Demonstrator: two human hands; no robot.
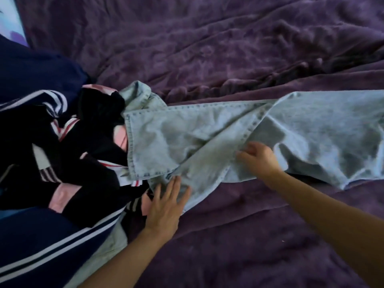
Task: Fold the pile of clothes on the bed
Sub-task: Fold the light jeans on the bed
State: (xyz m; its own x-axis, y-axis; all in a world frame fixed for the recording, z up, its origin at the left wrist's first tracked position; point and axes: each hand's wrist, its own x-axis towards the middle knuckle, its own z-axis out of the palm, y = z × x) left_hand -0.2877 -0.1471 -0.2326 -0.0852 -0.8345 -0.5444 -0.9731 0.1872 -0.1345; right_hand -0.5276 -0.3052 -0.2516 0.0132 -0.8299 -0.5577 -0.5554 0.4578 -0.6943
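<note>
Across rumpled purple bedspread (228,38), pale jeans (311,125) under flat left hand (164,206), in grip of curled right hand (259,161)

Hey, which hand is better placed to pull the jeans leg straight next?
Right, probably. The right hand has fingers curled on a fold of the jeans, while the left hand lies flat on them beside the pile of clothes, pinning them.
</note>
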